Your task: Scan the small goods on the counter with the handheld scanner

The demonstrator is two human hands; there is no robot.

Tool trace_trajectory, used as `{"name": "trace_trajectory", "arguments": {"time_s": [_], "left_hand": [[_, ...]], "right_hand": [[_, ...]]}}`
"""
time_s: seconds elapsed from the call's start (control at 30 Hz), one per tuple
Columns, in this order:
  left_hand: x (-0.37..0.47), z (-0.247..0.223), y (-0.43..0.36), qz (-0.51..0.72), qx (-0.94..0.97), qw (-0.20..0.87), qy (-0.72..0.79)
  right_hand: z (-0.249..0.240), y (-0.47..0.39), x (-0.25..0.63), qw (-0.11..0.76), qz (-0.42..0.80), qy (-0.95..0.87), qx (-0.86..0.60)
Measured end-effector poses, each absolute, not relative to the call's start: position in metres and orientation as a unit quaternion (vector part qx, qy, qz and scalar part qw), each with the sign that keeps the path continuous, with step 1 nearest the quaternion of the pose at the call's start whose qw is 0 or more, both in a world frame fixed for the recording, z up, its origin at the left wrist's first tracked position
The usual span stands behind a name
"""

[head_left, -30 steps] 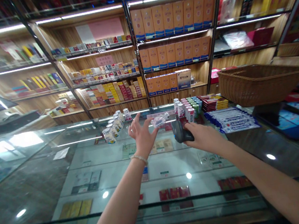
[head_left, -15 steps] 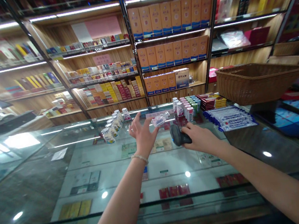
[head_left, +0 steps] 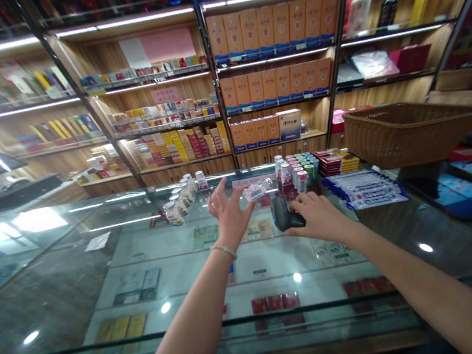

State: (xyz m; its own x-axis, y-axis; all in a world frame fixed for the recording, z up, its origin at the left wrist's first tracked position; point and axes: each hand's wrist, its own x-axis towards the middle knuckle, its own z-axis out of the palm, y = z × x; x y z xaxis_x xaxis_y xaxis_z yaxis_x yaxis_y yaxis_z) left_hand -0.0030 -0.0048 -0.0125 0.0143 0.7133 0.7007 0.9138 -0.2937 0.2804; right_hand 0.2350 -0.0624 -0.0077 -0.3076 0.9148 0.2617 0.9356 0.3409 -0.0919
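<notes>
Between the thumb and a finger of my left hand [head_left: 230, 212] is a small clear bottle [head_left: 258, 190] with a pinkish-white label, held tilted on its side above the glass counter. My right hand [head_left: 317, 216] is wrapped round a black barcode scanner [head_left: 283, 215], whose head is just right of and below the bottle, not touching it. Behind the scanner stand rows of small bottles [head_left: 301, 179] with pink, green and blue labels. Left of my left hand is a line of small white-and-yellow bottles [head_left: 179, 201].
The glass display counter [head_left: 235, 294] spans the front, with packs on the shelves under it. At the right are a wicker basket [head_left: 410, 135], blue-and-white packets [head_left: 365, 189] and red-yellow boxes [head_left: 334, 161]. A small white paper [head_left: 98, 241] lies at the left. Stocked wall shelves [head_left: 221, 70] stand behind.
The whole view has shifted slightly, so things appear a little lower and further right. Both hands keep their hold, with the bottle and scanner nearly unchanged relative to each other.
</notes>
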Motion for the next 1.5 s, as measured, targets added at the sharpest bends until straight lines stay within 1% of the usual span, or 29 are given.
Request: {"name": "trace_trajectory", "arguments": {"time_s": [0.17,0.27,0.5,0.67,0.77,0.9,1.0,1.3,1.4,1.5], "left_hand": [[0.004,-0.008,-0.012,-0.396,-0.732,0.131,-0.539],[0.01,-0.004,-0.021,-0.392,-0.757,0.141,-0.503],[0.021,-0.002,-0.032,-0.388,-0.784,0.151,-0.461],[0.022,-0.002,-0.029,-0.384,-0.783,0.145,-0.466],[0.021,-0.001,-0.028,-0.383,-0.783,0.135,-0.472],[0.017,-0.001,-0.024,-0.375,-0.796,0.115,-0.462],[0.014,-0.002,-0.021,-0.385,-0.787,0.111,-0.468],[0.007,0.003,-0.016,-0.412,-0.751,0.091,-0.508],[0.006,0.002,-0.016,-0.416,-0.739,0.094,-0.522],[0.005,0.001,-0.016,-0.423,-0.726,0.094,-0.534]], "right_hand": [[-0.004,-0.05,0.243,0.29,-0.036,-0.733,-0.614],[-0.006,-0.044,0.244,0.353,-0.006,-0.682,-0.64],[-0.008,-0.033,0.249,0.405,0.137,-0.641,-0.638],[-0.009,-0.03,0.251,0.435,0.175,-0.65,-0.598],[-0.007,-0.031,0.249,0.438,0.144,-0.658,-0.595],[0.002,-0.026,0.246,0.433,0.074,-0.679,-0.588],[0.013,-0.021,0.244,0.406,0.04,-0.713,-0.57],[0.061,-0.007,0.223,0.307,-0.002,-0.815,-0.491],[0.067,-0.003,0.215,0.281,-0.017,-0.829,-0.482],[0.067,0.002,0.208,0.276,-0.019,-0.835,-0.475]]}}
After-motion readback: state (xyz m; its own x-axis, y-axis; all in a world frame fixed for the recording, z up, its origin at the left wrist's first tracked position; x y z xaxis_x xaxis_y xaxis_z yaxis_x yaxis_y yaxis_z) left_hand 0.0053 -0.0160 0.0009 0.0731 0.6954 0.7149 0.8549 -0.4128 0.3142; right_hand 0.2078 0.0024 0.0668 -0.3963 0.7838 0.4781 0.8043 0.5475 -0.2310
